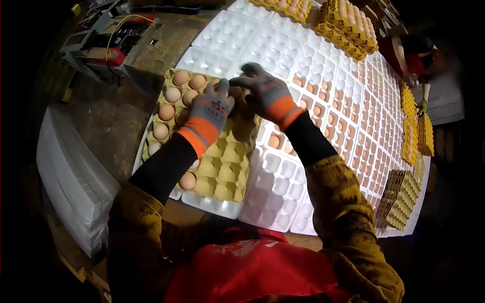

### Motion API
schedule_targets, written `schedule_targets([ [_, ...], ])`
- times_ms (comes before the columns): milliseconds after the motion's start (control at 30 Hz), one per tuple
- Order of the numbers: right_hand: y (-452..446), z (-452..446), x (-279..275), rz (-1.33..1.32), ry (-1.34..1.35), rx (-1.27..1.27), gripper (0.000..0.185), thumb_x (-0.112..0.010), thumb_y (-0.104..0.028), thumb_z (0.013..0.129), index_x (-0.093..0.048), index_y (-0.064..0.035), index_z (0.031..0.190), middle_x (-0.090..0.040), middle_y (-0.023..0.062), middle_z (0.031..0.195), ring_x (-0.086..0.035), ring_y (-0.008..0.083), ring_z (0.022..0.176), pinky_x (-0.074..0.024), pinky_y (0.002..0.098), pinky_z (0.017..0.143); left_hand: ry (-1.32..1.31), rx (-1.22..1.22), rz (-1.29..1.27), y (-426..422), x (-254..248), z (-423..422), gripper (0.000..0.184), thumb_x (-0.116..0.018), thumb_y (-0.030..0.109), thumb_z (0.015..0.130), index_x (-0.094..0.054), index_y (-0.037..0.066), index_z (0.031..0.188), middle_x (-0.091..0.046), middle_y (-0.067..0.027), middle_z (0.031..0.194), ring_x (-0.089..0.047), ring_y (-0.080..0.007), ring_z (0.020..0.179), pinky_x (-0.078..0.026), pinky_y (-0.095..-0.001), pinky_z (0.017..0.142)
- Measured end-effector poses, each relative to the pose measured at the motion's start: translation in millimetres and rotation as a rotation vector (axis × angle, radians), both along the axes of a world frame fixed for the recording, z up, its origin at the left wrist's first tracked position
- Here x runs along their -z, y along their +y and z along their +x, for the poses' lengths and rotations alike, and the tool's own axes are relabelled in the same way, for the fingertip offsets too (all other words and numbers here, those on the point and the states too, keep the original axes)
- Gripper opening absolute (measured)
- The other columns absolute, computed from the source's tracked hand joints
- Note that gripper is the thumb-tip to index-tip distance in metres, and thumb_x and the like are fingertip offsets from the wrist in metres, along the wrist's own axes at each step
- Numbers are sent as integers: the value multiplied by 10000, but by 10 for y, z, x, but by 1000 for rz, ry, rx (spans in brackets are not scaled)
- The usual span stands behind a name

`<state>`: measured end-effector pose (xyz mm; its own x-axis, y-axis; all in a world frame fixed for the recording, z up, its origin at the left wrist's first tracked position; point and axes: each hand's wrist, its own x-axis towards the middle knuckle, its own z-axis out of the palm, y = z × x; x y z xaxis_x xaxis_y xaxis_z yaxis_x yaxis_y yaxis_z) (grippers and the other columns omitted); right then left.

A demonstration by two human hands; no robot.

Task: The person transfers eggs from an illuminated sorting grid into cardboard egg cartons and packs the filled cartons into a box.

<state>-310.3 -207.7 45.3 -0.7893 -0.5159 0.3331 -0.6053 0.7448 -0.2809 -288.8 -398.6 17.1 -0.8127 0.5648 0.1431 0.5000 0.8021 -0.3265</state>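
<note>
The yellow egg tray [222, 184] lay on white foam trays [220, 30] near their left edge, eggs [172, 94] in its left and far cups, open cups at its near right. The left hand [209, 113] was over its far half and the right hand [268, 91] over its far-right edge, fingers partly spread, though whether either gripped an egg could not be told.
</note>
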Motion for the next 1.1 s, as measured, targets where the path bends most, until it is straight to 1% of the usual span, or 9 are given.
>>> schedule_targets([
  [133, -171, -187, -8, 462, 58, -57, 288, -671, -240, 863, -688, -238, 1150, -600, 102, 1131, -658, 287, 942, -573, 405, 740, -224, 115, 475, -216, -121, -30, 227, -684, 180, 809, -671, 142, 1032, -566, -99, 1279, -605, -295, 1010, -543, -401, 762],
  [200, -53, -281, 153, 380, 103, -56, 298, -690, -270, 851, -688, -228, 1146, -611, 105, 1158, -681, 290, 938, -572, 403, 746, -96, 239, 714, -276, -263, 91, 321, -753, 156, 769, -668, 105, 1074, -568, -110, 1269, -608, -315, 1067, -545, -401, 828],
  [267, 225, -48, -68, 38, 73, -11, 360, -750, -279, 799, -685, -206, 1146, -611, 107, 1192, -686, 289, 969, -568, 395, 759, -332, 128, 966, -352, -333, 251, 488, -806, -1, 707, -649, 66, 1165, -537, -132, 1244, -589, -306, 1137, -511, -369, 924],
  [400, 1123, 899, -209, -466, -202, 306, 455, -831, -341, 787, -690, -126, 1162, -631, 103, 1151, -660, 260, 1018, -546, 370, 884, -572, 97, 1287, 176, -412, 1144, 457, -834, 81, 730, -675, 110, 1158, -557, -164, 1267, -586, -325, 1169, -533, -388, 920],
  [600, 2061, 2961, 266, -447, -401, 766, 447, -838, -243, 788, -661, -62, 1156, -612, 94, 1125, -657, 225, 991, -551, 345, 826, -686, 90, 987, 1188, 88, 1927, 541, -871, 131, 666, -661, 119, 1164, -545, -191, 1299, -576, -368, 1176, -518, -440, 917],
  [867, 1875, 3151, 652, -86, -357, 920, 401, -785, -294, 785, -656, -173, 1145, -574, 153, 1304, -652, 350, 1060, -557, 443, 822, -344, 146, 644, 1828, 787, 1958, 451, -727, 364, 854, -659, 149, 1245, -490, -145, 1417, -645, -326, 1046, -554, -407, 825],
  [1000, 1985, 3340, 802, -618, -437, 952, 435, -747, -212, 842, -654, -194, 1267, -552, 122, 1345, -665, 278, 1015, -560, 375, 816, -427, -44, 448, 1764, 574, 2043, 457, -651, 202, 913, -595, 206, 1366, -524, -161, 1405, -626, -353, 1110, -549, -431, 861],
  [1033, 2039, 3357, 856, -520, -240, 885, 432, -704, -168, 901, -632, -164, 1327, -604, 81, 1283, -675, 186, 891, -561, 310, 742, -419, -15, 499, 1720, 614, 2026, 469, -644, 189, 914, -588, 210, 1379, -528, -160, 1409, -623, -361, 1106, -545, -426, 871],
  [1100, 2182, 3416, 900, -964, -520, 878, 410, -683, -156, 928, -621, -129, 1333, -631, 69, 1234, -659, 143, 863, -552, 278, 702, -369, 84, 629, 1693, 665, 1967, 483, -616, 123, 917, -574, 164, 1397, -561, -132, 1389, -621, -331, 1080, -517, -382, 912],
])
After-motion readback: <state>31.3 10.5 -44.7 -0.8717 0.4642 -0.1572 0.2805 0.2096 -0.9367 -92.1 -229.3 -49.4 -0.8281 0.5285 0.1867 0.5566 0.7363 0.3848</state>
